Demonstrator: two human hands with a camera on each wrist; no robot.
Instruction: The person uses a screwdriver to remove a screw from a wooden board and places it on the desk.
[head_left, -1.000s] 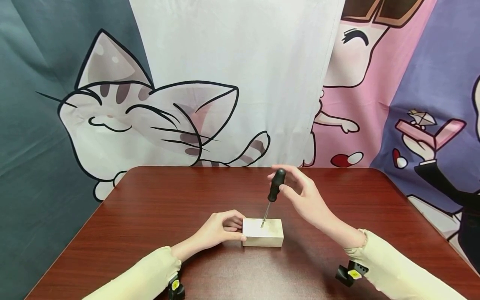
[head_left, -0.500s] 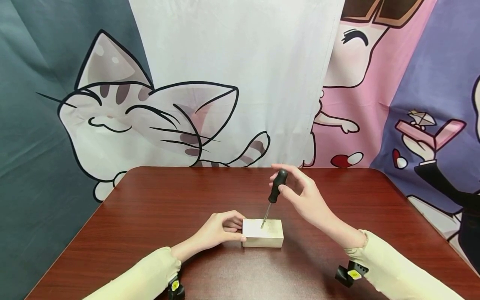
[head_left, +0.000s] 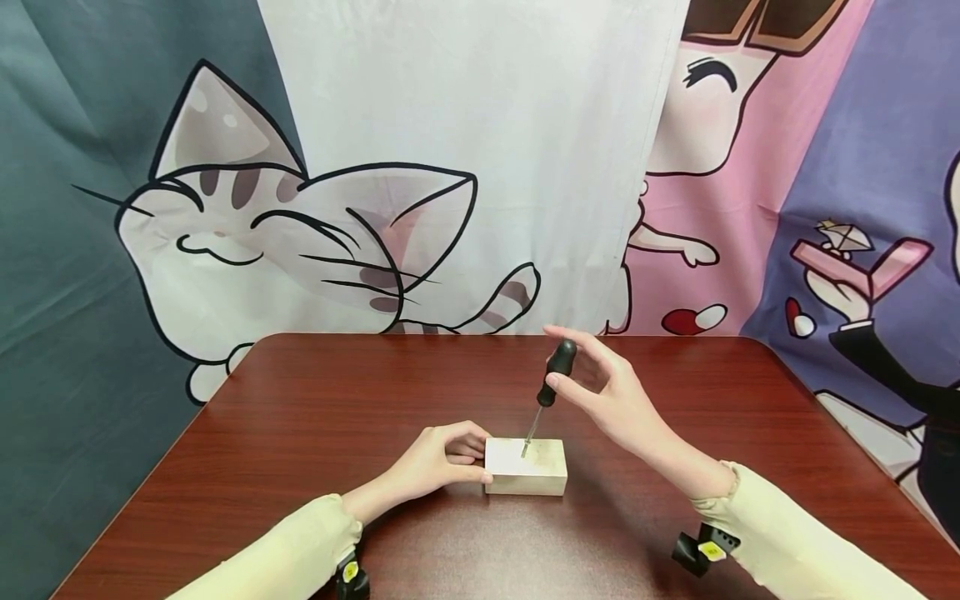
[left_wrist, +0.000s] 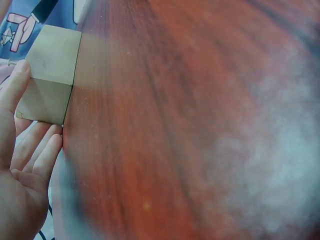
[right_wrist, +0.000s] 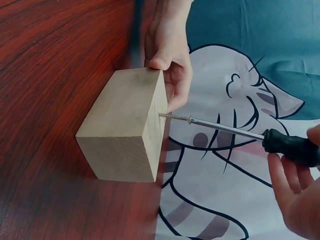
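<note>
A pale rectangular wooden block (head_left: 525, 483) lies on the table. My left hand (head_left: 431, 458) holds its left end, thumb on the near side and fingers behind. In the right wrist view a threaded screw (right_wrist: 175, 117) stands partly sunk in the block's top face. The shaft of a black-handled screwdriver (right_wrist: 227, 130) meets the screw's head, in line with it. My right hand (head_left: 611, 396) pinches the handle between thumb and fingers; the index finger reaches up past its top. The tool leans a little to the right. In the left wrist view the block (left_wrist: 52, 55) touches my thumb.
The reddish-brown table (head_left: 300, 400) extends around the block on all sides. Behind its far edge hangs a cloth backdrop (head_left: 480, 100) with cartoon figures. Small black devices (head_left: 697, 550) are strapped at both wrists.
The thumb of my right hand has shifted left across the screwdriver handle. The handle's top has tipped slightly to the right. My left hand and the block look the same.
</note>
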